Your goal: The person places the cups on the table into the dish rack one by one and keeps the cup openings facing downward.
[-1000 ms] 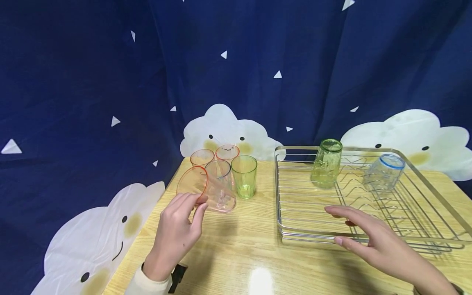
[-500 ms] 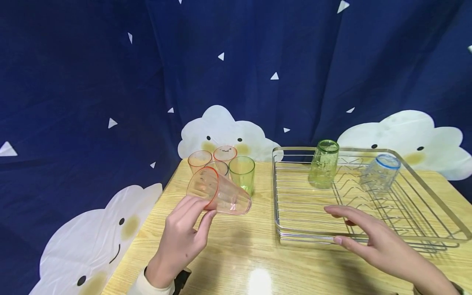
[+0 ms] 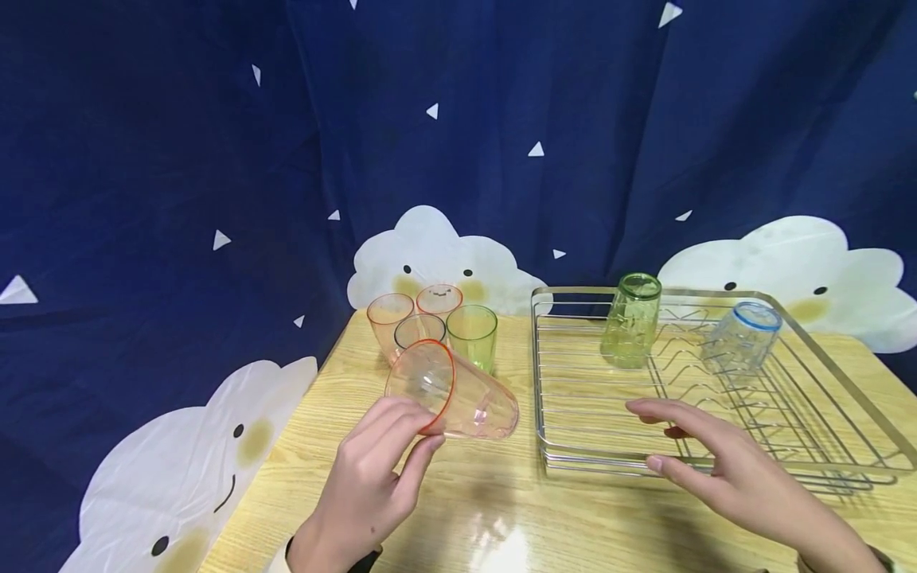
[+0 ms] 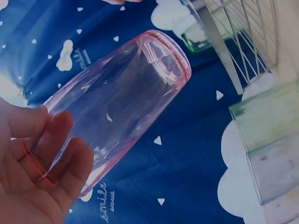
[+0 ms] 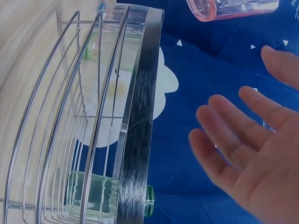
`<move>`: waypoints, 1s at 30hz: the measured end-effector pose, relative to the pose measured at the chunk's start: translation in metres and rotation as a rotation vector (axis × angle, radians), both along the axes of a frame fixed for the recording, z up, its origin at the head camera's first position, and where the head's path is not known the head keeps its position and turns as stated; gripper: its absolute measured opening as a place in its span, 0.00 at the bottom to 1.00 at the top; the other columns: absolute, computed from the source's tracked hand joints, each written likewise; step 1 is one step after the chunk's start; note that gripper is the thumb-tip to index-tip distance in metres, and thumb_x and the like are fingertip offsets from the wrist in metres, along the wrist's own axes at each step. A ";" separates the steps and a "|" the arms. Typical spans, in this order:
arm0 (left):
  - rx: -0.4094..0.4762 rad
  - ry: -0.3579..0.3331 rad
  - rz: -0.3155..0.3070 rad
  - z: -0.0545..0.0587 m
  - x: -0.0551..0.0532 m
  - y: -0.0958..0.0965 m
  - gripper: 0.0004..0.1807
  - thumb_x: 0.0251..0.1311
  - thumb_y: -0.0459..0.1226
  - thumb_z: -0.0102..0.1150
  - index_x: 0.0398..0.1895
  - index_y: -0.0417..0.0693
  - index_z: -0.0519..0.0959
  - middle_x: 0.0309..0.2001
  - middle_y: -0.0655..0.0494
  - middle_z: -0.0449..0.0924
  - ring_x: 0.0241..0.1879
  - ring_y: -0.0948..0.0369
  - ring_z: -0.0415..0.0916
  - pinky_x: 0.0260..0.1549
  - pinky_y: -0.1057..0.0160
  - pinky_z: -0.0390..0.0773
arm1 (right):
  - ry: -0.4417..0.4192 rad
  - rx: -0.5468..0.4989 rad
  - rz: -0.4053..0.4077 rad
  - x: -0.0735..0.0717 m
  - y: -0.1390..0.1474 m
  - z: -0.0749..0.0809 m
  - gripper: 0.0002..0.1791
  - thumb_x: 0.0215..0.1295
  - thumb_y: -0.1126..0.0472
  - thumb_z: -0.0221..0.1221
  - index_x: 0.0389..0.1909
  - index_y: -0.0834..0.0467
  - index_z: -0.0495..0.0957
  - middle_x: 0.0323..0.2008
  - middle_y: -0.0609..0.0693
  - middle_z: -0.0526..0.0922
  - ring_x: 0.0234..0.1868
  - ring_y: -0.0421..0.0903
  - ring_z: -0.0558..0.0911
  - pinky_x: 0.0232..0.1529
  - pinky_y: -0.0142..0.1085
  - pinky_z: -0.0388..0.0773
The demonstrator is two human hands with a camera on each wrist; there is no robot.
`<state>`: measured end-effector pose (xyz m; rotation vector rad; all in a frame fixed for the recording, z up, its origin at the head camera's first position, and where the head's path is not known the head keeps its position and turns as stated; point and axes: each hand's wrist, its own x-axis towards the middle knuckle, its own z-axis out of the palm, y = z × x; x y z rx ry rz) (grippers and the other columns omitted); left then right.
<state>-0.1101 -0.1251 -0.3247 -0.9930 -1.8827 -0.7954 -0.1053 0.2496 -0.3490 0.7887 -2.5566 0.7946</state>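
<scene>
Left grip pinches the pink cup by its rim, tilted, lower centre of the frame; right grip, fingers parted, holds nothing near the rack, lower right. Seemingly mid-carry; next likely needs a steady pinch.

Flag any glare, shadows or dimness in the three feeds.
Head: white glare on the wooden table, soft shadow below the right hand; left wrist: dimmer, bright highlights on the red-rimmed tumbler; right wrist: likewise dim, reflections along the wire rack's flat rim.
</scene>
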 end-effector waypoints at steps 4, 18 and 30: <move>-0.004 0.016 -0.062 0.001 0.000 0.006 0.07 0.69 0.35 0.56 0.35 0.43 0.81 0.34 0.56 0.82 0.39 0.60 0.79 0.46 0.69 0.79 | 0.018 -0.032 0.007 0.000 -0.001 0.001 0.34 0.53 0.69 0.71 0.62 0.47 0.75 0.58 0.40 0.81 0.54 0.23 0.76 0.51 0.13 0.71; 0.004 0.122 -0.209 0.006 0.006 0.021 0.07 0.68 0.33 0.56 0.34 0.39 0.81 0.32 0.53 0.82 0.38 0.57 0.79 0.46 0.66 0.81 | 0.050 -0.037 0.084 0.001 -0.008 0.000 0.34 0.52 0.69 0.71 0.62 0.49 0.75 0.56 0.43 0.82 0.56 0.25 0.76 0.50 0.15 0.74; -0.026 0.208 -0.328 0.010 0.005 0.035 0.07 0.67 0.31 0.57 0.32 0.36 0.79 0.31 0.52 0.81 0.36 0.57 0.80 0.43 0.68 0.82 | 0.004 0.007 0.116 0.009 -0.023 0.007 0.36 0.54 0.66 0.71 0.65 0.48 0.72 0.60 0.41 0.79 0.53 0.33 0.81 0.47 0.24 0.80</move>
